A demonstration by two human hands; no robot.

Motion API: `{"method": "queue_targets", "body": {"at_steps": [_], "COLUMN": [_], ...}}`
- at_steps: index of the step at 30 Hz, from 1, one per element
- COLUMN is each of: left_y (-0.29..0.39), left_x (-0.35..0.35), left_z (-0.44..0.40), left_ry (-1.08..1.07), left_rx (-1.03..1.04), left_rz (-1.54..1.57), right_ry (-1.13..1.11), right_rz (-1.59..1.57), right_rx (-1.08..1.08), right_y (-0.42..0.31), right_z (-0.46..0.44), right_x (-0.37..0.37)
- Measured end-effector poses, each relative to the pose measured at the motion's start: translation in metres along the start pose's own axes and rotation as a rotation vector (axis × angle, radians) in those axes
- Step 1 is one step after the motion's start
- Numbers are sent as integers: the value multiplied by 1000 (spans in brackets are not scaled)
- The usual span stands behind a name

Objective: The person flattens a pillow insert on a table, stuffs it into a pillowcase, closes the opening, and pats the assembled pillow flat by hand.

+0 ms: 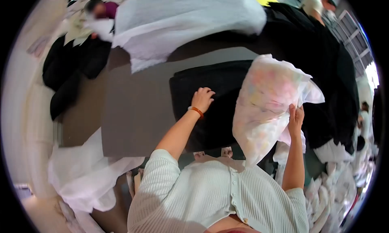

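Note:
My right hand (296, 114) grips the edge of a plump, see-through white bag (265, 99) with pink, yellow and pale green contents showing through. What the contents are I cannot make out. The bag is held up above the right side of the table, and one loose corner sticks out to the right. My left hand (202, 98), with an orange bangle at the wrist, is over a folded black cloth (214, 125). Its fingers are loosely bent and somewhat apart, holding nothing. Whether they touch the cloth is hard to tell.
Grey table (135, 119) lies under the cloth. A large white sheet (190, 20) spreads across the far side. Black fabric (324, 67) is heaped at right, more black fabric (77, 67) at left. White sheeting (87, 178) hangs near left. Another person (101, 10) is at the far left.

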State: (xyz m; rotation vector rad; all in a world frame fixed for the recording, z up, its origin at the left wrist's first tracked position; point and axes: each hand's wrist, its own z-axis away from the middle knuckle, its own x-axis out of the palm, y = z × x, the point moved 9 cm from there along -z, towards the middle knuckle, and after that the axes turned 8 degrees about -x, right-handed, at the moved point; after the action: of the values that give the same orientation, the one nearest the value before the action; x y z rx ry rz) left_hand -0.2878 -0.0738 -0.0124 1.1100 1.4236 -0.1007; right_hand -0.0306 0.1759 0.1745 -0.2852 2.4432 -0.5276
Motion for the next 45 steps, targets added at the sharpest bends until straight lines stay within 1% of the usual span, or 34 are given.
{"method": "queue_targets", "body": {"at_steps": [2,4,6,7,9,11,12,13,14,15,16,18,19,20,22,26,28,29,31,32,34,35,37,38,40,42,44,45], "left_y": [2,5,14,17,25,35,34,30,25,20,14,-10,-12,-9,0,6,9,8,-8,-9,-2,0,13,14,23,23,6,-3], "left_x": [-3,3,7,8,8,21,25,29,31,31,29,39,37,32,20,24,24,22,7,-1,-4,-2,10,14,2,1,-13,-16], "left_z": [-7,-14,-18,-19,-21,-24,-26,-32,-39,-42,-48,-51,-49,-48,-45,-44,-49,-53,-68,-75,-86,-88,-84,-87,-98,-109,-123,-129], "left_ry": [-22,-116,-154,-169,-188,-303,-308,-300,-291,-351,-352,-571,-567,-517,-417,-450,-432,-431,-403,-355,-296,-301,-433,-440,-199,-181,-126,-82], "left_rx": [40,147,295,309,327,279,283,239,193,193,190,-19,-30,28,139,99,134,124,-69,-78,29,24,96,98,131,116,-147,-141], "left_rz": [-39,-90,-150,-164,-175,-277,-274,-249,-227,-146,-147,131,132,109,61,-60,-78,-86,3,-49,-203,-220,-431,-449,-333,-306,-130,-56], "right_ry": [-127,-112,25,43,12,-12,-26,-101,-142,-139,-138,-144,-182,-191,-223,-255,-210,-211,-182,-179,-135,-129,-177,-166,-192,-148,-102,-62], "right_rz": [10,100,7,10,9,14,12,63,120,116,110,13,47,67,59,35,0,-13,-9,-23,-123,-139,-155,-167,-155,-193,-217,-244], "right_rx": [65,71,185,159,175,174,163,174,116,74,34,152,188,120,97,69,91,89,170,176,117,123,165,174,154,151,136,158], "right_y": [1,-5,-12,-19,-25,-29,-32,-25,-25,-36,-47,-22,-11,-7,-9,6,19,23,37,44,47,52,56,57,47,34,12,-1], "right_z": [3,6,0,-3,-9,-12,-16,-15,-18,-26,-32,-17,-10,-12,-27,-34,-35,-35,-31,-30,-29,-29,-28,-32,-36,-37,-43,-46], "right_x": [-15,-37,-58,-64,-69,-64,-58,-50,-40,-27,-13,18,37,51,65,79,75,73,67,66,64,62,63,62,62,59,57,53]}}
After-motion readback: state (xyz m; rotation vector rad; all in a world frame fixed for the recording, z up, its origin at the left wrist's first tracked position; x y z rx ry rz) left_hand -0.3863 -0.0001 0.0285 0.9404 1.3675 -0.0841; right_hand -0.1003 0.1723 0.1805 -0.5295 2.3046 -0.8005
